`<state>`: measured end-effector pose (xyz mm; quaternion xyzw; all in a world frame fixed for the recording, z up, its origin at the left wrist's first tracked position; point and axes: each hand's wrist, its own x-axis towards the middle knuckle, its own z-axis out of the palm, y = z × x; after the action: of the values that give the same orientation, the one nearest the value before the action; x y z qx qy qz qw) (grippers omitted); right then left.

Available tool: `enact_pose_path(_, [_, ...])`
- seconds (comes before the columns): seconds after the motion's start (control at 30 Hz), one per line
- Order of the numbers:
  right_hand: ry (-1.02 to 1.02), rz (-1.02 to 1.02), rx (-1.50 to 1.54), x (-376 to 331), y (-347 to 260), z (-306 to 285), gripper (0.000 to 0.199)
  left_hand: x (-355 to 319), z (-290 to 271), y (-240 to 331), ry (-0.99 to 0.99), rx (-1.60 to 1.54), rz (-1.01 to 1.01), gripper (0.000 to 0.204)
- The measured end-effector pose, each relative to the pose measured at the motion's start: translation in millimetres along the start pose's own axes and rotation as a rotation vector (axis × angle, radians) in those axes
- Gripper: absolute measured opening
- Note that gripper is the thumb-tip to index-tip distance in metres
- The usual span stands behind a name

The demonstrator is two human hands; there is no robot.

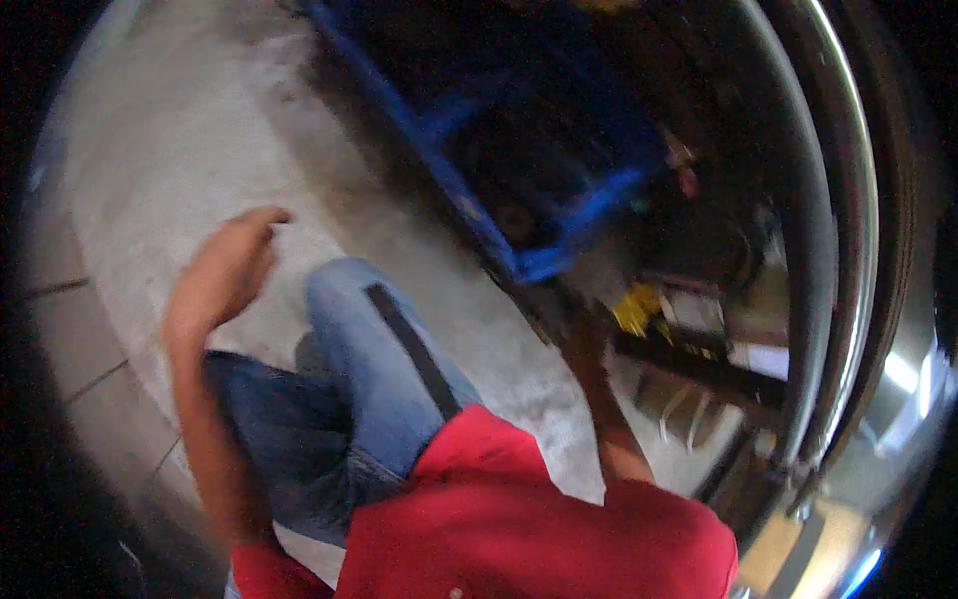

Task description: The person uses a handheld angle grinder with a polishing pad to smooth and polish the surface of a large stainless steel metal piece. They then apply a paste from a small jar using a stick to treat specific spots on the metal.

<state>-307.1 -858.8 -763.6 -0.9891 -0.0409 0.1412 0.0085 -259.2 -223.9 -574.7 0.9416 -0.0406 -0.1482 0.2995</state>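
My left hand [232,268] hangs over the pale floor, beside my bent knee. Its index finger reaches out, the other fingers are loosely bent, and nothing shows in it. On the other side, my right hand [584,334] reaches into shadow near the front corner of a blue metal frame [524,268]. Blur and darkness hide its fingers, so I cannot see whether it touches or holds anything.
A yellow object [637,307] and a pale box-like thing [693,311] sit on a dark shelf right of my right hand. A curved grey tube [816,220] and a shiny metal tube [866,220] rise at the far right. Concrete floor [190,130] spreads at left.
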Motion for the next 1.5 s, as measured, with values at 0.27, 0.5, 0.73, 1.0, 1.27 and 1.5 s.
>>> enact_pose_path(0.27, [-0.193,0.083,-0.114,55.4,-8.1,-19.7,0.074,9.2,2.7,25.1,-0.071,0.064,-0.049,0.041])
enact_pose_path(0.5, [-0.249,0.074,-0.178,58.8,-47.6,-40.9,0.068,14.6,-0.2,11.7,-0.059,0.054,-0.113,0.034])
enact_pose_path(0.73, [-0.313,0.042,-0.144,32.1,-71.5,-71.8,0.062,42.5,34.8,-13.8,-0.014,-0.078,-0.08,0.028])
enact_pose_path(1.0, [-0.351,-0.065,0.03,-34.3,-176.1,-139.0,0.056,-20.4,95.6,26.3,0.04,-0.535,-0.019,0.042])
enact_pose_path(1.27, [-0.058,-0.548,0.112,-100.6,-311.0,-392.5,0.053,-120.0,22.5,207.8,-0.208,-1.573,-0.468,0.056])
enact_pose_path(1.5, [-0.073,-0.605,-0.067,-174.8,-315.3,-575.7,0.076,-177.0,-102.3,353.2,-0.283,-1.846,-0.56,0.057])
